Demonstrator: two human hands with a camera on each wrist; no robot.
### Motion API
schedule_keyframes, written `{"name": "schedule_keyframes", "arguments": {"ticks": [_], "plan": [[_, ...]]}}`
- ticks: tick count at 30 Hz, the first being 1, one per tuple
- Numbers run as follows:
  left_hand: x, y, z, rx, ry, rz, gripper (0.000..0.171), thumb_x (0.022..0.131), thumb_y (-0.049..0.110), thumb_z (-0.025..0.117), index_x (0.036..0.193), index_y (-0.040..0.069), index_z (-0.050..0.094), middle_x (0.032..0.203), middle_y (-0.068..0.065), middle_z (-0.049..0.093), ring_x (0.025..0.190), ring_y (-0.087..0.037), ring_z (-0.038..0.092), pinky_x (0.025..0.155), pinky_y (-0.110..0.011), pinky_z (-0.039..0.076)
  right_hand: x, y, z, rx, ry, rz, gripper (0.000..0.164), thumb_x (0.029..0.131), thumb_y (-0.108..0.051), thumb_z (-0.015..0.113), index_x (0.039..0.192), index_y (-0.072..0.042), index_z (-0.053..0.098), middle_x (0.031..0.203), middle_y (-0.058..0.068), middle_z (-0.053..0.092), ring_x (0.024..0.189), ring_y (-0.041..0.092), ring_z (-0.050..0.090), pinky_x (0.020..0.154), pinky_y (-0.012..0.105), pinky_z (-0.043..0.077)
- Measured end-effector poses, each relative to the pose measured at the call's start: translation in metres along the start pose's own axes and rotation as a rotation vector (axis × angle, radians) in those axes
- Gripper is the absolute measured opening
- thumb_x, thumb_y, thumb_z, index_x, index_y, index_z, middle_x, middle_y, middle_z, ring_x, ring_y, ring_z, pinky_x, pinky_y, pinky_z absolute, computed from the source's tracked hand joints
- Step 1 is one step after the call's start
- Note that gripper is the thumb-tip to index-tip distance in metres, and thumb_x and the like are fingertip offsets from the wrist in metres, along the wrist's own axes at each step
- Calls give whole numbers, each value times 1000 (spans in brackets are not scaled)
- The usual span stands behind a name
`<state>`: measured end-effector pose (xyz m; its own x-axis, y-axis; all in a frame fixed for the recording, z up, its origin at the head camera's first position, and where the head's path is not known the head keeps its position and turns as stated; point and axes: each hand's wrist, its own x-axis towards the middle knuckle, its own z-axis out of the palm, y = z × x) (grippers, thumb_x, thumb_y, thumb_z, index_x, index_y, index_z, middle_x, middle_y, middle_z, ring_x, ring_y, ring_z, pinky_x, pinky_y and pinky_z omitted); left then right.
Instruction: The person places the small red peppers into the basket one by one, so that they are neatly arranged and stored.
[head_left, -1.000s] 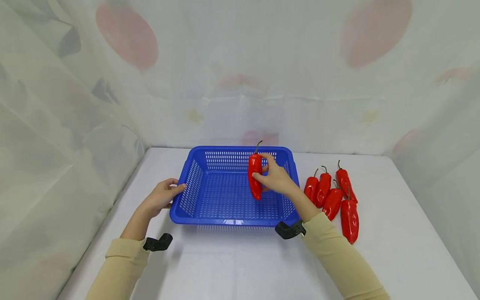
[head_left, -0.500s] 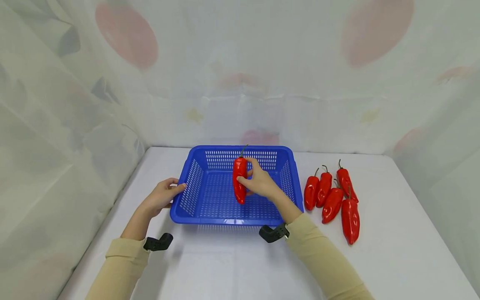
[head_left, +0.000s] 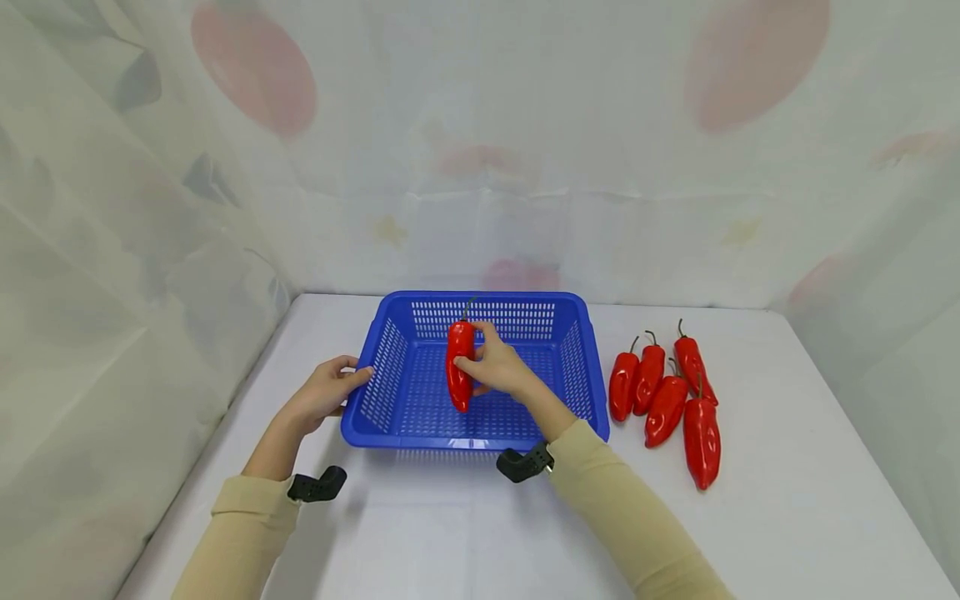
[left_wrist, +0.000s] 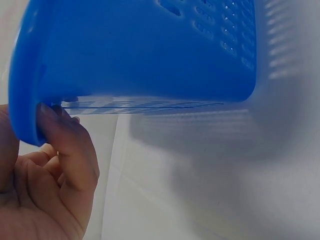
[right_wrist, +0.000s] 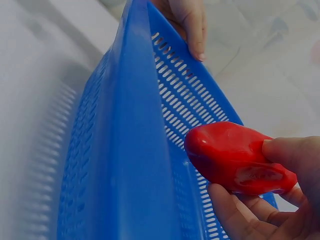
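Observation:
A blue plastic basket (head_left: 472, 444) with slotted walls stands on the white table. My left hand (head_left: 324, 395) grips its left rim, thumb over the top; in the left wrist view the fingers (left_wrist: 75, 155) curl under the lip of the rim. Over the basket's inside, left of its middle, my right hand (head_left: 498, 365) holds a red pepper (head_left: 460, 367) between thumb and fingers. The pepper is nearly upright, green stem at the top. In the right wrist view the pepper (right_wrist: 225, 155) shows its glossy lower end toward the camera, with the basket wall (right_wrist: 140, 150) beside it.
Several more red peppers (head_left: 665, 408) lie on the table right of the basket, stems pointing away. A white patterned cloth (head_left: 480, 167) hangs behind the table (head_left: 420, 533), and similar cloth (head_left: 112, 317) rises along the left side.
My right hand has moved left with the red pepper and slightly down, from the basket's right part to left of its middle. The left hand stays on the rim.

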<state>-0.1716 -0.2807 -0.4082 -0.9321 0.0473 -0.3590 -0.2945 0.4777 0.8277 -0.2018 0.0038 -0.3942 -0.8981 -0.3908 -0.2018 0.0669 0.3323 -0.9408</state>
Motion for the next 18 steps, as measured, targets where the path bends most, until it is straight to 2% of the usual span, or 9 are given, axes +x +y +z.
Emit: {"name": "schedule_keyframes", "arguments": {"ticks": [8,18], "plan": [[2,1,0,-5,-16,15,50,93,36,52,124,-1,39,101,-19,63,80,-21,66,72,-41,56,6,1,9,20,-10,32,67,88,-16,61,141,-14,20,108,22,56,83,28,64,68,49,54],[0,1,0,-7,-13,-1,49,93,36,52,123,-1,39,100,-19,63,79,-21,66,71,-40,56,16,0,24,24,-32,60,68,87,-16,62,141,-14,20,111,22,55,85,30,63,68,49,54]]}}
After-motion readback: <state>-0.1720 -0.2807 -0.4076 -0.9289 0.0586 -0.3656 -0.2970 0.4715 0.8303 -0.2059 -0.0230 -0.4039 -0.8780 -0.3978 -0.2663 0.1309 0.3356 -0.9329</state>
